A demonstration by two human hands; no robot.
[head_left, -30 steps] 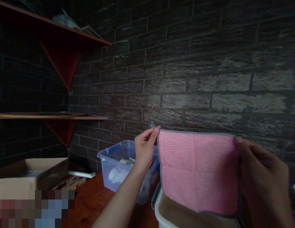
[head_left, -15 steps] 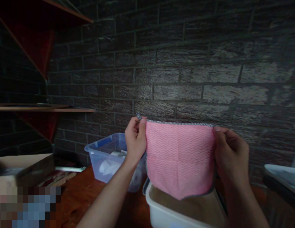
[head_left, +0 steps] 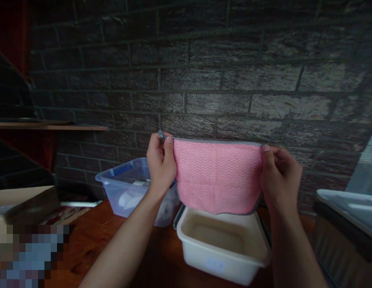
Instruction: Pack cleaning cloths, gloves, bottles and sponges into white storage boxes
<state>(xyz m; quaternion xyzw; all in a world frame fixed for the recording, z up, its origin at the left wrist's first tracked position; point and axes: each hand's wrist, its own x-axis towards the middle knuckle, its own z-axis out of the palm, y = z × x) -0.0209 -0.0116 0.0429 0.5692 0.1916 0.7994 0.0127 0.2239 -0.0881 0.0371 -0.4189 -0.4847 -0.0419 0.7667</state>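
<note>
A pink cloth (head_left: 217,176) with a wavy texture and a black-and-white checked edge hangs spread between my two hands. My left hand (head_left: 162,158) pinches its upper left corner, thumb on the near side. At the upper right corner, my right hand (head_left: 280,176) grips the same edge between thumb and fingers. Below the cloth stands a cream plastic tub (head_left: 216,264), and its floor shows bare. The cloth's lower edge overlaps the tub's far rim in view; whether they touch I cannot tell.
Left of the tub sits a clear bluish bin (head_left: 123,196) with white items inside. A cardboard box (head_left: 27,204) is at the far left, under a wall shelf (head_left: 51,126). A lidded container (head_left: 348,224) stands at the right. Behind everything rises a dark brick wall (head_left: 201,80).
The view has shifted, so the hands and surroundings sit further left and higher. The cloth's lower edge has lifted in view, and more of the tub shows. Both hands keep their hold.
</note>
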